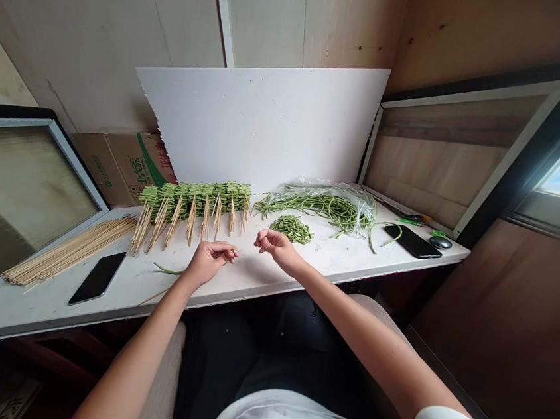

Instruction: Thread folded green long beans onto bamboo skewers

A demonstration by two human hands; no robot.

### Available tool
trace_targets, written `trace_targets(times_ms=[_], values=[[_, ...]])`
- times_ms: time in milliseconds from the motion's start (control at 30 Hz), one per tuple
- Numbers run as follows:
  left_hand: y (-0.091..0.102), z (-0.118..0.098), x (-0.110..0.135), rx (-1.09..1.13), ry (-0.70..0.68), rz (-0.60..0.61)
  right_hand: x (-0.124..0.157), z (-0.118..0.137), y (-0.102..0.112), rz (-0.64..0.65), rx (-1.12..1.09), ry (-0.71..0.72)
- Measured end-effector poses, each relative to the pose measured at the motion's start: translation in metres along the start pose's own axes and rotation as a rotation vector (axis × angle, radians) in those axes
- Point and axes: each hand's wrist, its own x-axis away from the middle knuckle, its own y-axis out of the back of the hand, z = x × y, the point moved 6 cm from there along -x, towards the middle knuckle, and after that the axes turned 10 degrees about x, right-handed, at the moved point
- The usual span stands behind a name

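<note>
My left hand [209,259] hovers over the white tabletop [263,274], fingers pinched on a thin bamboo skewer with a bit of green bean at its tip. My right hand [276,244] is curled shut just to the right of it, holding something small I cannot make out. A little pile of cut green bean pieces [292,228] lies right behind my right hand. A row of finished bean skewers [193,207] lies behind my left hand. One loose bean strand [167,269] rests left of my left wrist.
A bundle of bare bamboo skewers [68,250] lies far left beside a black phone [99,277]. Long beans on a plastic bag [328,204] sit at the back right, with another phone [413,241] and a small dark object [440,242]. A white foam board [264,121] stands behind.
</note>
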Motion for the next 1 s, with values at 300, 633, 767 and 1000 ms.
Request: trace_targets(times_ms=[300, 633, 767, 1000], values=[[-0.010, -0.010, 0.001, -0.297, -0.035, 0.012, 0.008, -0.018, 0.012, 0.024, 0.898, 0.139], [-0.010, -0.008, 0.002, -0.321, -0.084, -0.048, 0.005, 0.015, 0.000, 0.066, 0.571, 0.162], [-0.012, -0.011, 0.003, -0.297, -0.081, -0.073, 0.010, 0.026, -0.012, 0.106, 0.457, 0.190], [-0.005, -0.001, 0.003, -0.312, -0.075, -0.085, -0.009, 0.040, 0.065, -0.178, 0.957, 0.105]])
